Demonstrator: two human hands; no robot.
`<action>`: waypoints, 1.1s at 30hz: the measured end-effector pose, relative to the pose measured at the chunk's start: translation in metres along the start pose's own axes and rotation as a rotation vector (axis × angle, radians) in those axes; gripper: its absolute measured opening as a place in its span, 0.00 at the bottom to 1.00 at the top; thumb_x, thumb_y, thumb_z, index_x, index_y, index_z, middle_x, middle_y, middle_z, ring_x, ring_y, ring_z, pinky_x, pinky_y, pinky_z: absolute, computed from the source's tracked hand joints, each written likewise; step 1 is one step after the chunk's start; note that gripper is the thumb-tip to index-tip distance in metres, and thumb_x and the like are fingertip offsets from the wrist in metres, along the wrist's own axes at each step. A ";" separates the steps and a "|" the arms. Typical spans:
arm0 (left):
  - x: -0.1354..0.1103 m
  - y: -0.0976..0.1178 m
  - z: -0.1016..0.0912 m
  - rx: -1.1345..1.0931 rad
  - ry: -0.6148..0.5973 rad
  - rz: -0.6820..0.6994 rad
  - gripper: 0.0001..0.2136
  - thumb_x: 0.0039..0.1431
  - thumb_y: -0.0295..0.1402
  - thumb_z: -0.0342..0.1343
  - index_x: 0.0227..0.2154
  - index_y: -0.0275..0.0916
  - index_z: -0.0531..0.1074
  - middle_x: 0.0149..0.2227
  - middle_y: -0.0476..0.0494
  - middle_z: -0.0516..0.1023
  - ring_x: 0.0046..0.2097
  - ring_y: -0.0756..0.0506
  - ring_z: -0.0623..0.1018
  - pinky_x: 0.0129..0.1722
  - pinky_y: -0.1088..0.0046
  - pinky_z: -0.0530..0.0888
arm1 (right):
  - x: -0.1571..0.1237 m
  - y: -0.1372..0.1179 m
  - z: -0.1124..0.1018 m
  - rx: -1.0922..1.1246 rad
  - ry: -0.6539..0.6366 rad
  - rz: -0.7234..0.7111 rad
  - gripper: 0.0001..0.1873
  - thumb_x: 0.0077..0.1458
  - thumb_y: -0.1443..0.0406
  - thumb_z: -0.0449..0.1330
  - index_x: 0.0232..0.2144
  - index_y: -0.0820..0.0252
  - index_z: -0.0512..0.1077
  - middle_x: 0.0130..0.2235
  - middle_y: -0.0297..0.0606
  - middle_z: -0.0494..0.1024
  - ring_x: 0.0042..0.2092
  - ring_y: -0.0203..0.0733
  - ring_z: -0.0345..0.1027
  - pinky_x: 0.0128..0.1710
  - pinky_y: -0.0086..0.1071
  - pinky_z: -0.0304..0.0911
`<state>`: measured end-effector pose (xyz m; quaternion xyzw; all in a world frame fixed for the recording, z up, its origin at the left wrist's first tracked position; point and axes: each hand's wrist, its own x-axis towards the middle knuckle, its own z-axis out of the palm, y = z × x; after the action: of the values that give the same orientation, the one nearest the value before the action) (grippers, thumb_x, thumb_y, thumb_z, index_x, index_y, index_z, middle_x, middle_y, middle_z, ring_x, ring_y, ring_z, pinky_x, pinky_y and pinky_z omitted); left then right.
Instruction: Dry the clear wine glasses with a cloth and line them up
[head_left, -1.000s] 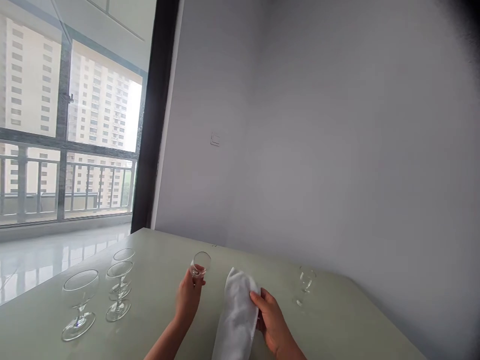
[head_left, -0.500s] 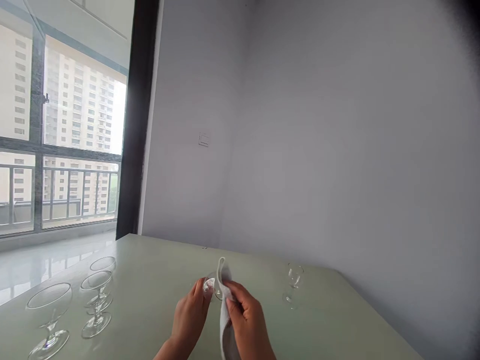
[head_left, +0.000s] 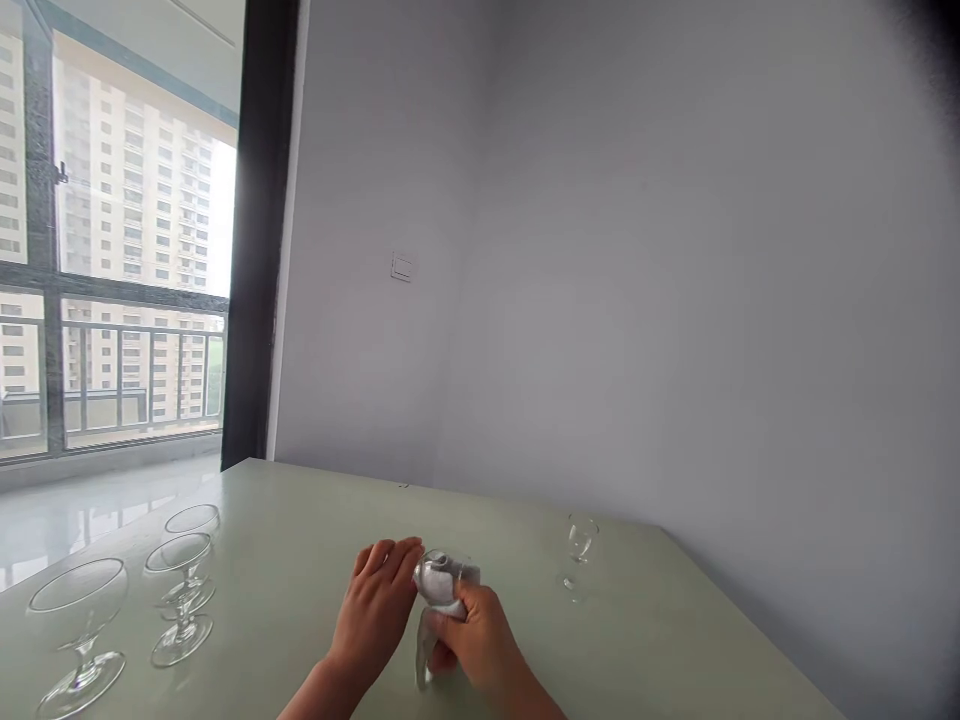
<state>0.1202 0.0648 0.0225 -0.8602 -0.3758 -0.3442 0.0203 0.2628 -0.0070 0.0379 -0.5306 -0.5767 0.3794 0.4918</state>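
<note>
My left hand [head_left: 373,610] cups a small clear stemmed glass [head_left: 442,578] from the left, fingers curved round its bowl. My right hand [head_left: 476,640] is closed on a white cloth [head_left: 433,585], and part of the cloth is pushed into the bowl of the glass. The rest of the cloth hangs down under my right hand. Both hands are held just above the pale green table [head_left: 300,560], near its front middle.
Three wide-bowled clear glasses [head_left: 79,625] [head_left: 178,590] [head_left: 193,522] stand at the table's left side. One small stemmed glass [head_left: 579,550] stands to the right, near the grey wall [head_left: 600,300]. A large window with a railing is at the left.
My right hand brought the cloth from the table up to the glass and pushed it into the bowl. My left hand tipped the glass towards the right. The view swung to the right.
</note>
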 end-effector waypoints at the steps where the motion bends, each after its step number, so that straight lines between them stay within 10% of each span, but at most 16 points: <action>1: 0.001 -0.002 -0.002 0.030 0.043 0.048 0.16 0.59 0.24 0.43 0.48 0.42 0.67 0.49 0.45 0.74 0.52 0.41 0.67 0.55 0.60 0.56 | 0.001 0.000 0.000 0.203 -0.022 0.071 0.14 0.46 0.60 0.61 0.34 0.62 0.73 0.18 0.30 0.70 0.17 0.34 0.63 0.18 0.27 0.59; 5: 0.006 -0.009 -0.010 0.073 -0.044 0.190 0.20 0.60 0.24 0.42 0.54 0.44 0.62 0.35 0.46 0.78 0.40 0.44 0.74 0.50 0.61 0.62 | 0.000 -0.006 -0.006 0.570 -0.091 0.150 0.15 0.43 0.58 0.64 0.29 0.64 0.70 0.19 0.29 0.70 0.15 0.30 0.62 0.12 0.22 0.53; 15: 0.015 0.006 -0.037 -0.262 -0.555 0.051 0.04 0.49 0.31 0.57 0.30 0.45 0.73 0.22 0.58 0.75 0.24 0.51 0.72 0.23 0.77 0.59 | -0.010 -0.028 -0.058 -0.043 -0.417 0.097 0.05 0.38 0.73 0.60 0.24 0.65 0.72 0.19 0.29 0.73 0.21 0.35 0.70 0.21 0.23 0.61; 22: 0.029 0.025 -0.057 0.123 0.057 0.327 0.13 0.60 0.30 0.47 0.46 0.42 0.69 0.31 0.46 0.78 0.37 0.44 0.72 0.43 0.62 0.62 | 0.000 -0.031 -0.058 0.532 -0.144 0.029 0.14 0.45 0.59 0.63 0.28 0.67 0.72 0.21 0.31 0.72 0.14 0.27 0.61 0.12 0.20 0.53; 31: 0.049 0.005 -0.097 -0.512 -0.747 0.061 0.09 0.48 0.36 0.59 0.35 0.46 0.77 0.21 0.55 0.70 0.24 0.51 0.66 0.23 0.77 0.60 | -0.025 -0.052 -0.071 0.080 -0.526 0.019 0.08 0.40 0.67 0.66 0.24 0.65 0.70 0.23 0.32 0.73 0.22 0.36 0.71 0.21 0.24 0.62; 33: 0.047 0.005 -0.096 -0.455 -0.705 0.050 0.10 0.48 0.39 0.59 0.35 0.46 0.77 0.22 0.53 0.72 0.26 0.50 0.68 0.25 0.75 0.62 | -0.024 -0.050 -0.071 0.058 -0.463 -0.009 0.07 0.42 0.67 0.64 0.23 0.64 0.69 0.21 0.32 0.74 0.21 0.36 0.71 0.21 0.23 0.61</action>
<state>0.0906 0.0624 0.1254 -0.9166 -0.2533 -0.1023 -0.2918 0.3184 -0.0445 0.0985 -0.4127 -0.6654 0.5052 0.3629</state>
